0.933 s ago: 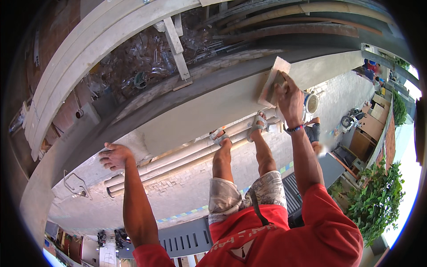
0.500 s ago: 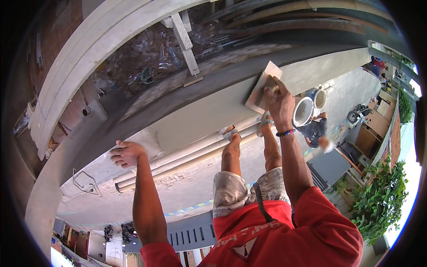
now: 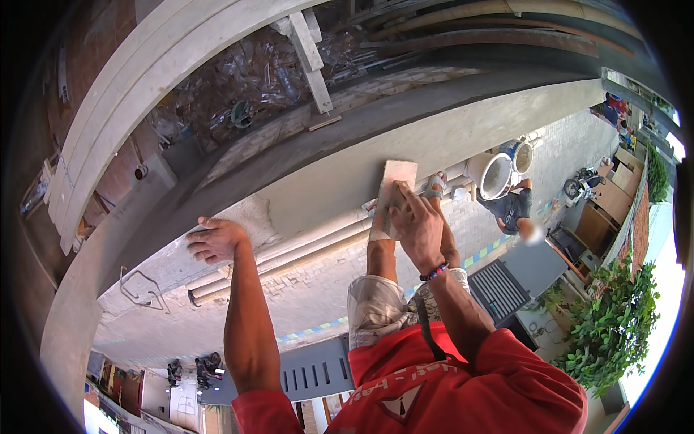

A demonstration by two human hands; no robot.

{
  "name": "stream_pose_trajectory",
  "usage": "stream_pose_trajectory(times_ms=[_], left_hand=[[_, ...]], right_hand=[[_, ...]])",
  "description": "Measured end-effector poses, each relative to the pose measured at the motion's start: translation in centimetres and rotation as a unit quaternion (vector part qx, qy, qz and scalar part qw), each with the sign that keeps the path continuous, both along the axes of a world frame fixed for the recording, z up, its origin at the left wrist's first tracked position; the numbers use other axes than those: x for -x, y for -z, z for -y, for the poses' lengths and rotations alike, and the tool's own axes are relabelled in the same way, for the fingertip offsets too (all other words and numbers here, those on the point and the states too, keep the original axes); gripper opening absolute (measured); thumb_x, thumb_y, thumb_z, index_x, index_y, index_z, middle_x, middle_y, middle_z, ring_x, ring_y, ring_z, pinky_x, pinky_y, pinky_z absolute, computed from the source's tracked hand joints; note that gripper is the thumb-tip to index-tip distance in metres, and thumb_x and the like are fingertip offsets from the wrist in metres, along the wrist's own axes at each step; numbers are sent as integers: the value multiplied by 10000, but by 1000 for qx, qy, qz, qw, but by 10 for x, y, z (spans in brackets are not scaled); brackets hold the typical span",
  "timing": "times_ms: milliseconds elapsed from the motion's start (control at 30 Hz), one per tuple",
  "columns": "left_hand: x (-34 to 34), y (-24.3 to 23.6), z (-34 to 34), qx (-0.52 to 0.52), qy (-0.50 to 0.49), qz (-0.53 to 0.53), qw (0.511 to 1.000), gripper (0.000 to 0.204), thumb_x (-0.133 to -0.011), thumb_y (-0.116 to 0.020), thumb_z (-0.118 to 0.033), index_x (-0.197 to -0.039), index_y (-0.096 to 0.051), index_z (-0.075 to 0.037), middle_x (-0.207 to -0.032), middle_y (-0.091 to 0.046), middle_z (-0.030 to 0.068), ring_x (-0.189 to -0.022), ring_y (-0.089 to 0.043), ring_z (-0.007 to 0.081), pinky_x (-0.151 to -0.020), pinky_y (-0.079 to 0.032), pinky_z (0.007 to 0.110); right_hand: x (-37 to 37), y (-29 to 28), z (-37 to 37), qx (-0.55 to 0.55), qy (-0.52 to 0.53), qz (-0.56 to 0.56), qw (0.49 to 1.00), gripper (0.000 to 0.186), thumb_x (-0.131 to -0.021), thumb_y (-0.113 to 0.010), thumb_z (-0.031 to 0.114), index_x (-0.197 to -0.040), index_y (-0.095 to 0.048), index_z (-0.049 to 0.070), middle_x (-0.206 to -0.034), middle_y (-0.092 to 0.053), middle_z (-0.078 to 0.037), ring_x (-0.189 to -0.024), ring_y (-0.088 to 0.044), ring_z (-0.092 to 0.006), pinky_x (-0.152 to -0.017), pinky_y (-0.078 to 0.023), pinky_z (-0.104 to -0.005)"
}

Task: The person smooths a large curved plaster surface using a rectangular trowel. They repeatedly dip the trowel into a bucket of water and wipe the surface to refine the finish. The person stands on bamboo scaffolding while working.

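My right hand (image 3: 418, 230) grips a flat rectangular plastering float (image 3: 399, 172) by the handle on its back; the fingers cover most of that handle. The float's far end overlaps the long, pale plastered face of the ledge (image 3: 325, 179), while its near end reaches past the ledge's lower edge, over my leg. Whether it touches the plaster I cannot tell. To the left, my left hand (image 3: 215, 240) lies open on the ledge, fingers spread, holding nothing. Just right of it is a rougher, lighter patch (image 3: 251, 215) beside the smooth plaster.
Pipes or poles (image 3: 303, 249) run under the ledge, near my feet. Two buckets (image 3: 494, 176) stand at right beside another person (image 3: 512, 208) far below. A bent metal rod (image 3: 143, 291) sticks out at left. Beyond the ledge are a wooden post (image 3: 309, 65) and a debris-filled space.
My right hand has brought the float left and closer to my body, turning it more upright in view. The left hand stays on the ledge, with hardly any shift.
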State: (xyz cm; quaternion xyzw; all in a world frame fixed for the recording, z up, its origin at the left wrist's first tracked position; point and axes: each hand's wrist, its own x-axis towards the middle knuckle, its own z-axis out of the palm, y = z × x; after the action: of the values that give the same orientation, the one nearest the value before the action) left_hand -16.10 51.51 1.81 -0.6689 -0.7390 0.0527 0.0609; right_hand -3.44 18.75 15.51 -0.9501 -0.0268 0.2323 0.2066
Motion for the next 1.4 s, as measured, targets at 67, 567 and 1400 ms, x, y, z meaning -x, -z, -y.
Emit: stream_pose_trajectory(times_ms=[67, 567, 1400], left_hand=[[1, 0, 0, -1, -3, 2, 1000, 829, -966, -164, -628, -1482, -235, 16, -1515, -217, 306, -1378, -241, 498, -1071, -254, 571], [-4, -2, 0, 4, -3, 6, 1000, 837, -964, -152, -635, -1486, -234, 14, -1515, -217, 308, -1368, -253, 506, -1070, -259, 571], [-4, 4, 0, -11, 5, 14, 1000, 811, -974, -172, -611, -1480, -244, 18, -1510, -224, 317, -1366, -253, 516, -1070, -250, 581]], right_hand=[[-22, 0, 10, -8, 17, 44, 999, 504, -787, -721, 174, -1271, -599, 104, -845, -654, -124, -806, -670, -291, -726, -532, -376], [47, 1, -56, -37, -53, -28, 998, 463, -774, -730, 191, -1211, -610, 96, -1084, -648, -189, -851, -674, -326, -703, -559, -391], [-165, 32, 100, 97, 184, 83, 975, 494, -790, -696, 291, -1238, -629, 95, -898, -692, -221, -857, -681, -362, -760, -516, -425]])
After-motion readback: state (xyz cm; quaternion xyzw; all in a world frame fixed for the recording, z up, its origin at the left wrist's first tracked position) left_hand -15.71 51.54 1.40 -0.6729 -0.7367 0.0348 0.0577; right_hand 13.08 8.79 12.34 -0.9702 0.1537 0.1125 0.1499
